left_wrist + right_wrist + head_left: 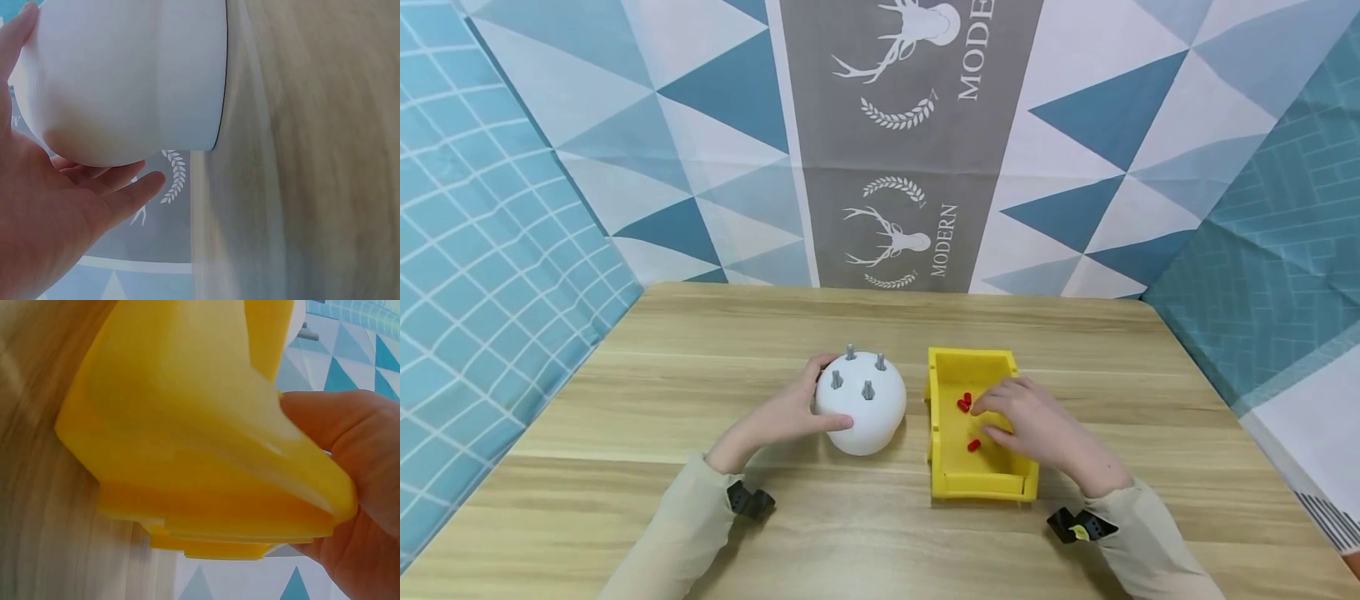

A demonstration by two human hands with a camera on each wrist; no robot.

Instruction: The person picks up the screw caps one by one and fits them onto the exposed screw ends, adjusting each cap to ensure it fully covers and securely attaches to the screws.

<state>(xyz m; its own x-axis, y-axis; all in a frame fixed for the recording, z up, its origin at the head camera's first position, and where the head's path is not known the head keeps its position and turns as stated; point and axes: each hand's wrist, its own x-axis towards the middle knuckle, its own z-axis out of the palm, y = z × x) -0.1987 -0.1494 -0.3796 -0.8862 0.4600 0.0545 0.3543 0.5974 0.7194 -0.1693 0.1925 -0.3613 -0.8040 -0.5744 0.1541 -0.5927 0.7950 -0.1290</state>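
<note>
A white, rounded dome-like object (868, 427) stands on the table, with several grey metal studs (868, 390) sticking up from its top. My left hand (786, 414) holds its left side, thumb at the front and fingers round the back. In the left wrist view, the little finger stands a bit away from the white surface (119, 75). My right hand (1033, 423) reaches over the right wall of a yellow bin (983, 485), thumb and fingers apart. Small red pieces (974, 446) lie on the bin's floor near the fingertips. Nothing shows between those fingers.
Wood-grain table (760, 325) carries both the dome and the bin, with a narrow gap between them. A patterned cloth (887, 150) hangs behind the table's far edge. Dark wrist cameras (751, 502) sit on both sleeves.
</note>
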